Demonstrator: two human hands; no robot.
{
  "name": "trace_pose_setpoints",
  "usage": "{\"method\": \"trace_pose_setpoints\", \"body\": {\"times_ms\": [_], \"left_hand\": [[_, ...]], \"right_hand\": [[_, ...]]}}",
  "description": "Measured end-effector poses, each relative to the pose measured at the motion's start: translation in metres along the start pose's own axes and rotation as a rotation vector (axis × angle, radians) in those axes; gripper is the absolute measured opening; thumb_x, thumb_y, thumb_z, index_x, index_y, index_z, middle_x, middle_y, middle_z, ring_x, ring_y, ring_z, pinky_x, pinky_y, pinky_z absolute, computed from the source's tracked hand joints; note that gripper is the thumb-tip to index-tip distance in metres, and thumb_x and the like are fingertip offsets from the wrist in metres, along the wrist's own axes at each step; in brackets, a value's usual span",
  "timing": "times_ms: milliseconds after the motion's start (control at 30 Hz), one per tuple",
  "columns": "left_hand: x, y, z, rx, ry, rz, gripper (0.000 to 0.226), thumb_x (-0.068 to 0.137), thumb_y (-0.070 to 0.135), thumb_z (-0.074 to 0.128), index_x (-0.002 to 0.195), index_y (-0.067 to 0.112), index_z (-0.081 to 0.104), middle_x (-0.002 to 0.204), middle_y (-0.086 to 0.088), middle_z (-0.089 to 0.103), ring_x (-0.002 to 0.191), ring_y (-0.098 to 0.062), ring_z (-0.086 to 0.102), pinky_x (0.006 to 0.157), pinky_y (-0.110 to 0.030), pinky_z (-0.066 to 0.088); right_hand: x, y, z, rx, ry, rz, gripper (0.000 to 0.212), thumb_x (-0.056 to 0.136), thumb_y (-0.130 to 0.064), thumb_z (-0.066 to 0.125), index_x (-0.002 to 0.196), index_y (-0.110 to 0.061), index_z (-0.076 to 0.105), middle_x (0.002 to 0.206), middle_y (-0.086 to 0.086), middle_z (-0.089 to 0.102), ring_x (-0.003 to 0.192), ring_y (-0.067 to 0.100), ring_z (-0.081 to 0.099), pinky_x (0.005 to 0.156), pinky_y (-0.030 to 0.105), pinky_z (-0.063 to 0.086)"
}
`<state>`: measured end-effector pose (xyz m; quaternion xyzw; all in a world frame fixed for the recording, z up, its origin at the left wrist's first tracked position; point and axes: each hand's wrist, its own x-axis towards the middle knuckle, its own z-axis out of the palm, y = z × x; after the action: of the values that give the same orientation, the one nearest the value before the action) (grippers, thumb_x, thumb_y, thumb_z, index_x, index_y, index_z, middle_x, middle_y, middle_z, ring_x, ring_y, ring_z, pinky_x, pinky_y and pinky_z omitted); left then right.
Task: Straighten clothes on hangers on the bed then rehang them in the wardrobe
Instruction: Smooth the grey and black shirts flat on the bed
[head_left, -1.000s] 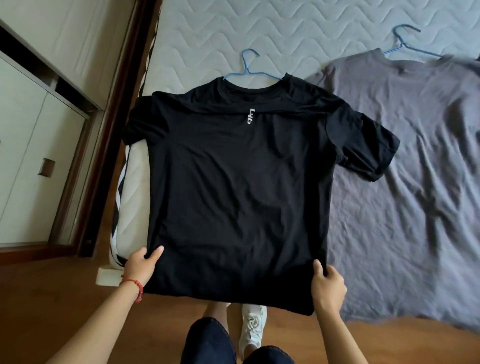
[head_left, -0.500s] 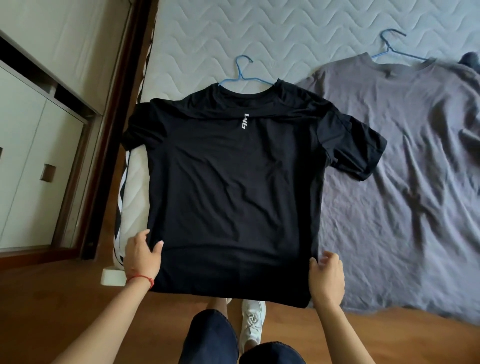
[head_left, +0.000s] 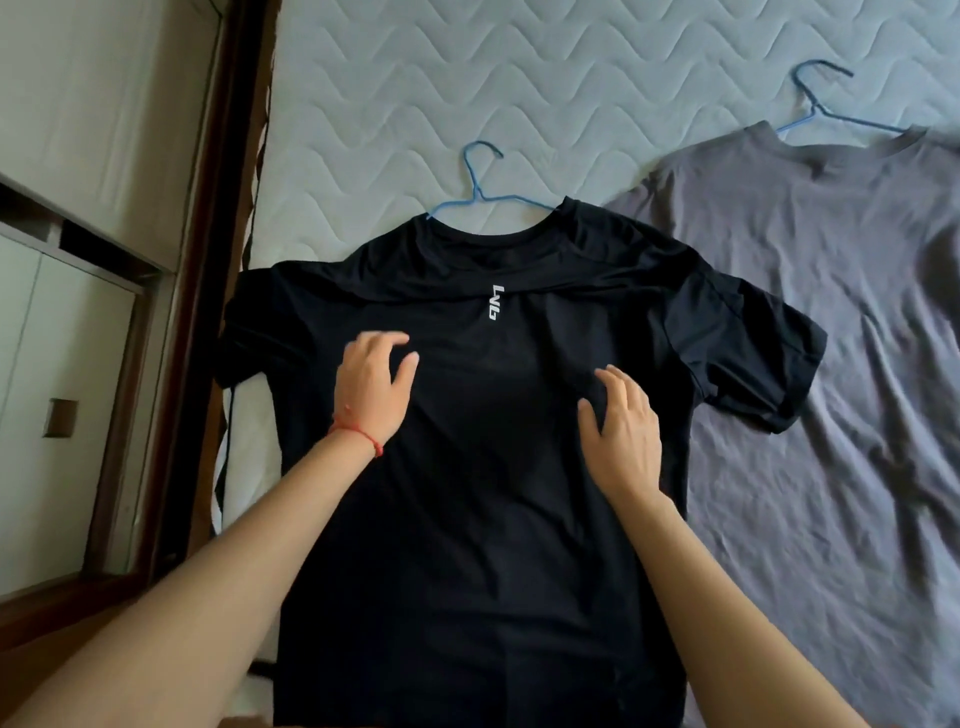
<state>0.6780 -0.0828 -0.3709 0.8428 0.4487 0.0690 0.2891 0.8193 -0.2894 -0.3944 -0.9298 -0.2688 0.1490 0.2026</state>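
Both hands lay open, fingers spread, on the chest of the black short-sleeved T-shirt (head_left: 483, 467) flat on the quilted white bed (head_left: 519, 88): left hand (head_left: 375, 387), right hand (head_left: 621, 431). Its thin blue wire hanger (head_left: 480, 189) poked from the collar. Beyond, a grey T-shirt (head_left: 831, 312) lay alongside.

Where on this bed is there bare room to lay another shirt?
Bare mattress lies beyond both hanger hooks, and between the black shirt's hanger and the grey shirt. Nearer, it is crowded: the shirts overlap, with both hands on the black one.
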Motion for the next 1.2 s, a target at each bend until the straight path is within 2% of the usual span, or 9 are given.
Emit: {"method": "trace_pose_setpoints", "body": {"times_ms": [133,233,433,633,833,900,1033,1133,1200], "left_hand": [[0.089,0.007,0.008,0.076,0.027,0.047,0.031,0.091,0.019,0.050,0.118,0.006,0.057,0.123,-0.016,0.056,0.117,-0.033,0.048,0.098,-0.044,0.039],[0.135,0.008,0.016,0.214,-0.012,0.022,0.037,0.093,0.024,0.045,0.126,0.008,0.050,0.131,-0.016,0.050,0.122,-0.034,0.044,0.099,-0.046,0.036],[0.182,0.002,0.038,0.350,-0.091,-0.037,0.042,0.092,0.032,0.048,0.127,0.008,0.048,0.131,-0.018,0.045,0.120,-0.037,0.041,0.098,-0.047,0.035],[0.200,0.004,0.042,0.320,-0.070,-0.037,0.033,0.091,0.026,0.052,0.110,0.000,0.054,0.119,-0.023,0.054,0.113,-0.040,0.046,0.094,-0.047,0.037],[0.197,0.013,0.039,0.081,-0.075,-0.113,0.028,0.090,0.023,0.055,0.099,-0.003,0.059,0.104,-0.022,0.065,0.100,-0.037,0.058,0.084,-0.038,0.044],[0.192,0.021,0.035,0.024,-0.039,-0.141,0.028,0.089,0.022,0.056,0.098,-0.004,0.060,0.104,-0.022,0.065,0.099,-0.035,0.059,0.080,-0.032,0.042],[0.178,0.051,0.023,-0.059,0.085,-0.142,0.023,0.086,0.019,0.058,0.094,-0.003,0.062,0.097,-0.021,0.067,0.094,-0.033,0.060,0.075,-0.025,0.038],[0.165,0.078,0.014,-0.089,0.158,-0.116,0.021,0.084,0.019,0.061,0.090,-0.001,0.063,0.088,-0.017,0.066,0.087,-0.029,0.061,0.075,-0.027,0.042],[0.155,0.097,0.007,-0.081,0.202,-0.102,0.020,0.083,0.020,0.062,0.088,0.000,0.063,0.080,-0.009,0.061,0.080,-0.023,0.057,0.074,-0.028,0.044]], "right_hand": [[0.045,0.000,0.028,-0.072,-0.029,-0.081,0.045,0.093,-0.025,0.050,0.135,-0.008,0.044,0.147,0.008,0.039,0.140,0.025,0.030,0.112,0.039,0.026],[0.046,0.013,0.049,-0.152,-0.030,-0.123,0.050,0.093,-0.034,0.038,0.137,-0.010,0.039,0.150,0.009,0.034,0.142,0.024,0.024,0.116,0.038,0.017],[0.049,0.021,0.067,-0.252,-0.010,-0.132,0.052,0.092,-0.034,0.032,0.139,-0.012,0.030,0.148,0.011,0.036,0.139,0.021,0.018,0.115,0.030,0.000],[0.051,0.026,0.072,-0.271,0.015,-0.152,0.051,0.091,-0.033,0.034,0.138,-0.012,0.031,0.148,0.011,0.036,0.139,0.022,0.020,0.115,0.032,0.002],[0.051,0.028,0.070,-0.253,0.037,-0.170,0.051,0.092,-0.033,0.034,0.138,-0.013,0.032,0.148,0.009,0.037,0.139,0.021,0.020,0.115,0.031,0.001],[0.051,0.027,0.064,-0.182,0.039,-0.193,0.048,0.091,-0.033,0.036,0.136,-0.014,0.037,0.146,0.008,0.039,0.138,0.020,0.022,0.116,0.030,0.006],[0.068,0.026,0.026,0.070,0.102,-0.226,0.040,0.089,-0.027,0.040,0.122,-0.010,0.054,0.132,0.008,0.054,0.122,0.015,0.042,0.103,0.030,0.038],[0.103,0.033,-0.016,0.204,0.250,-0.223,0.032,0.090,-0.020,0.042,0.113,-0.005,0.059,0.115,0.010,0.061,0.108,0.019,0.049,0.095,0.026,0.037],[0.135,0.041,-0.046,0.346,0.298,-0.100,0.029,0.089,-0.017,0.043,0.110,-0.005,0.059,0.109,0.010,0.062,0.102,0.024,0.055,0.090,0.030,0.041]]}}
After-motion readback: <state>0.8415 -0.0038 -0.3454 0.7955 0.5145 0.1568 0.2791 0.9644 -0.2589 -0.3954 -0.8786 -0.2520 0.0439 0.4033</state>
